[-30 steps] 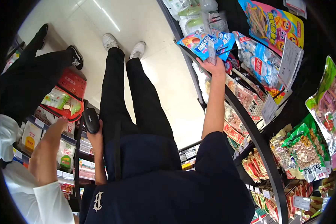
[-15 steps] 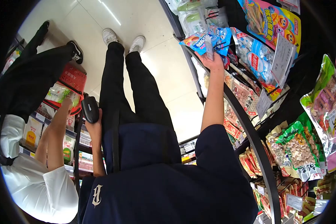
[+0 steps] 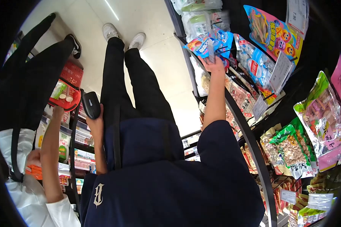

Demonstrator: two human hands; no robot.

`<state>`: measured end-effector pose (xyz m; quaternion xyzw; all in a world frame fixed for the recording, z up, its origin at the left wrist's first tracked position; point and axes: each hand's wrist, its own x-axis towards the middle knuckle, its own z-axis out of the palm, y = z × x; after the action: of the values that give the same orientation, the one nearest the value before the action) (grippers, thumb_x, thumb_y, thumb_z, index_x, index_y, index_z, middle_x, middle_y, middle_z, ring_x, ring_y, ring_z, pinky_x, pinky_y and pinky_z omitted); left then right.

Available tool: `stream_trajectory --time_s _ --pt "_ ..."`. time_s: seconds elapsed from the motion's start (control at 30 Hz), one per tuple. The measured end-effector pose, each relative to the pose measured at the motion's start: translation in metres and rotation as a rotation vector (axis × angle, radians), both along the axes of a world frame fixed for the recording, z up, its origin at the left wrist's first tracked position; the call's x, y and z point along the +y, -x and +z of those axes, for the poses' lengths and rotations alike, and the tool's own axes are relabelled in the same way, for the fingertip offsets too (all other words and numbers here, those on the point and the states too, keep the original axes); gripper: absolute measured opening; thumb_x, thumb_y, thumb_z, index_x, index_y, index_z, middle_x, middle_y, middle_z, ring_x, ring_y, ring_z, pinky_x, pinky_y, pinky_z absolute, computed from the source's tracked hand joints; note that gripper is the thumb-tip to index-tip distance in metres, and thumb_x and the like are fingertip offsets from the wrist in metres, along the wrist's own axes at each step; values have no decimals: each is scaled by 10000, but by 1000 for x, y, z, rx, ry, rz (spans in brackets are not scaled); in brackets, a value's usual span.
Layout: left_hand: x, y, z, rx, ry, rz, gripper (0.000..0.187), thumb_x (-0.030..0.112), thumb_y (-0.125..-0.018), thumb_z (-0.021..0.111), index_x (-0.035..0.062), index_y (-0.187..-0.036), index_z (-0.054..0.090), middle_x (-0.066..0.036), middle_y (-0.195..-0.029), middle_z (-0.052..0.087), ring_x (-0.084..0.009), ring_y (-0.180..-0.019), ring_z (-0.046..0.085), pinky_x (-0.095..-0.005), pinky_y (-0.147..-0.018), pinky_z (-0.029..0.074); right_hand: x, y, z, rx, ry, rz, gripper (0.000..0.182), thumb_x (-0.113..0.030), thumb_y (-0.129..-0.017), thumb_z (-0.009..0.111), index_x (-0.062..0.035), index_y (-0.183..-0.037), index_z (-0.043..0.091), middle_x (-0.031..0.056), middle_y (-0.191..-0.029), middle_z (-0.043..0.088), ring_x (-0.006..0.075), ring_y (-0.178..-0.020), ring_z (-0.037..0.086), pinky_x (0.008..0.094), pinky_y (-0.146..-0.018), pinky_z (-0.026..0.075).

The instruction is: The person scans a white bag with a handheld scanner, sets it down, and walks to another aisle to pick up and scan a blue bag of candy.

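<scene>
My left hand is closed around a black oval hard case, which looks like a glasses case, at my left side. On the right, my outstretched right hand grips the lower edge of a blue snack bag at the rack. Its fingertips are partly hidden by the bag and by a clear price-tag holder in front. Beside that hand hang more blue-and-white candy bags with a price card.
Racks of bagged snacks line my right, behind a curved black rail. Left of me stands a person in a white top, with a red shopping basket holding groceries. Pale floor tiles run between.
My right hand stays at the blue bag, and the case stays in my left. The other person's arm has shifted, and an orange item now shows by their other hand. The view has turned slightly.
</scene>
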<state>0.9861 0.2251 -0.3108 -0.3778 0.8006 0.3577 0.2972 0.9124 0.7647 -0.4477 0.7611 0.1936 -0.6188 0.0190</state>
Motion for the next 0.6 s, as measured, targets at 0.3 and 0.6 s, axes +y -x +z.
stream_trajectory --time_s 0.3,0.6 --pt "-4 2 -3 57 -18 22 330 234 -854 754 -34 -1028 671 -92 -932 687 -148 -874 609 -313 -829 476 22 -24 -46 -6 -37 -152 267 -217 -981 386 -148 -1104 612 39 -1010 541 196 -952 509 594 -943 396" --pt "2 17 0 77 -29 -22 376 234 -844 765 -57 -1057 658 -137 -966 708 -171 -886 647 -318 -835 483 13 -26 -45 52 -106 -185 350 -221 -962 366 -53 -1208 550 101 -1085 590 248 -1074 545 544 -1010 374"
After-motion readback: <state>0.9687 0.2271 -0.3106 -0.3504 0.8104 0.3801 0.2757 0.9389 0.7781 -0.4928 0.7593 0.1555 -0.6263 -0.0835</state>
